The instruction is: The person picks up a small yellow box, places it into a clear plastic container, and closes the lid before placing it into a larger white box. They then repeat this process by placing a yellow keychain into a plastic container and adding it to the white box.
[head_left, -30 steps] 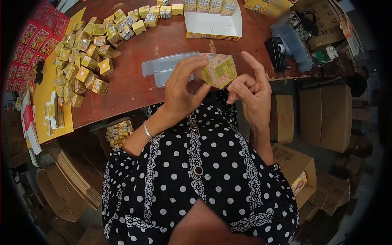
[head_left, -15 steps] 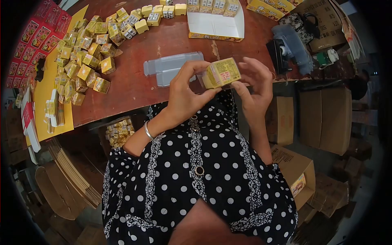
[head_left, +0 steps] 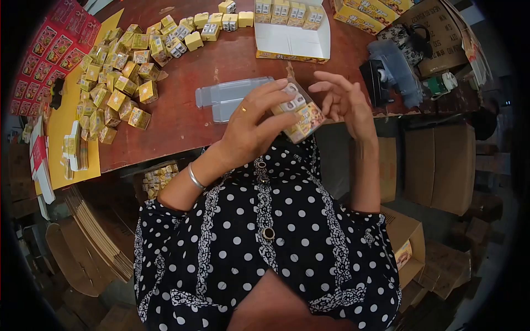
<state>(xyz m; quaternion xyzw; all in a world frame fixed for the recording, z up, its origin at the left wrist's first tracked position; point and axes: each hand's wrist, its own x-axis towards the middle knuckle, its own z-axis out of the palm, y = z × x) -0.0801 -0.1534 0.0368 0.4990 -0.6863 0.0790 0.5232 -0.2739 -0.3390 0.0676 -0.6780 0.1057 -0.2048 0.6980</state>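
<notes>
My left hand (head_left: 249,122) grips a small yellow-and-white printed pack (head_left: 307,122), its fingers over the top and the near side. White faces with dark marks show at the upper end of the pack. To the right of it, my right hand (head_left: 353,107) is raised with bent, spread fingers and nothing visible in it. Behind my left hand lies a flattened clear plastic box (head_left: 225,102) on the table, partly covered by the fingers.
On the reddish-brown table (head_left: 187,83) a heap of small yellow boxes (head_left: 118,83) lies at left, partly on yellow card. An open display tray (head_left: 292,43) at the back holds several upright packs. Yellow cartons (head_left: 364,15) and folded clear plastic (head_left: 397,66) are at right.
The pack has turned, showing a different printed side and its white-faced end. My left hand has rolled over the top of it. My right hand has come away to the right.
</notes>
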